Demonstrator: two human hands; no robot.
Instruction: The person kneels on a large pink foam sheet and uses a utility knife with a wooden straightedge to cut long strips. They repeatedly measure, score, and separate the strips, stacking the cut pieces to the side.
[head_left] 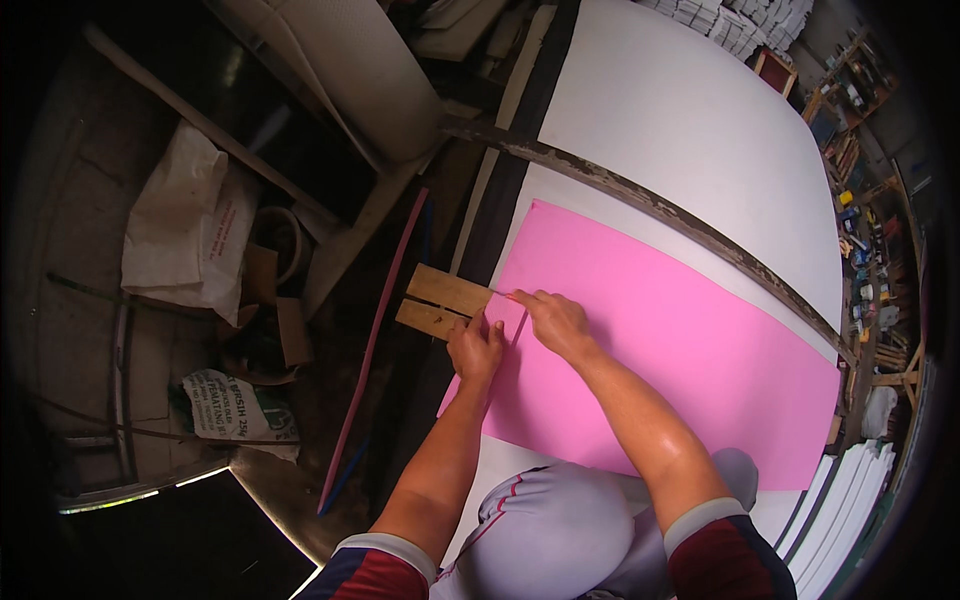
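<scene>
A large pink sheet [660, 340] lies over a white surface in front of me. At its left edge sits a pale wooden block [448, 287] with a dark slot along it, jutting out past the edge. My left hand [475, 350] is closed at the block's near right corner, its fingers against the wood and its thumb on the pink sheet. Just right of it, my right hand [556, 322] rests on the sheet with its fingers pinched. A thin dark tip shows between those fingers and the block; its kind is too small to tell.
A worn dark bar [640, 195] crosses the white surface beyond the sheet. To the left lie a long pink strip [375, 350], a white sack [185, 225] and a printed sack [235, 410]. Stacked white strips [840, 510] stand at right, near cluttered shelves [860, 200]. My knee is close below the sheet.
</scene>
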